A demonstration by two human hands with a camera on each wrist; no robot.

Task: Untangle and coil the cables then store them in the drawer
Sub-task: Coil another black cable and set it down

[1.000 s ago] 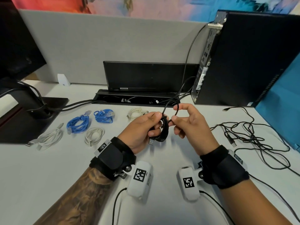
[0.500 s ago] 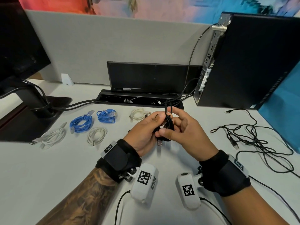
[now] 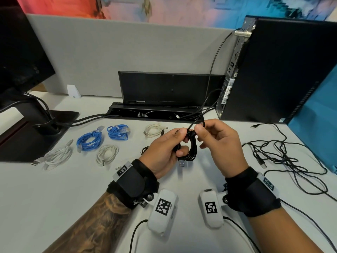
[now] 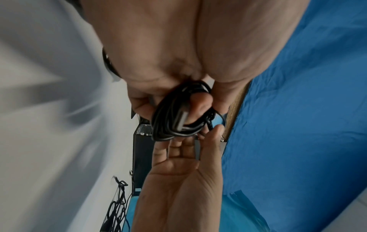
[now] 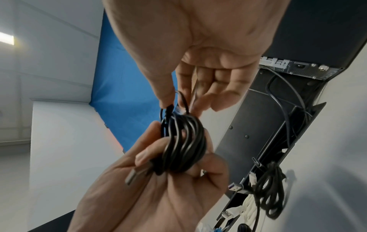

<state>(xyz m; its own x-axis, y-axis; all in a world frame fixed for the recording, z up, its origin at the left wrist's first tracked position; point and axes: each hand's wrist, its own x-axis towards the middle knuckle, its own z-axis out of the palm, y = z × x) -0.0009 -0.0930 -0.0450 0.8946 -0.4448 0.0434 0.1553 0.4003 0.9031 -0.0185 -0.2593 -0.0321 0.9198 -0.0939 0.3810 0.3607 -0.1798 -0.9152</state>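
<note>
White desk (image 3: 54, 198) with coiled blue cables (image 3: 88, 141), white cables (image 3: 107, 154), tangled black cables (image 3: 284, 157).

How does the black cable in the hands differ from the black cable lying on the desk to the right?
The held black cable is wound into a tight coil, gripped by the left hand and pinched at its top by the right hand. The desk black cable sprawls in loose tangled loops, untouched. Both are thin and black.

I see even, soft overhead light; faint shadows on the counter (image 3: 54, 198); wide-angle bending at edges; left wrist view motion-blurred.
</note>
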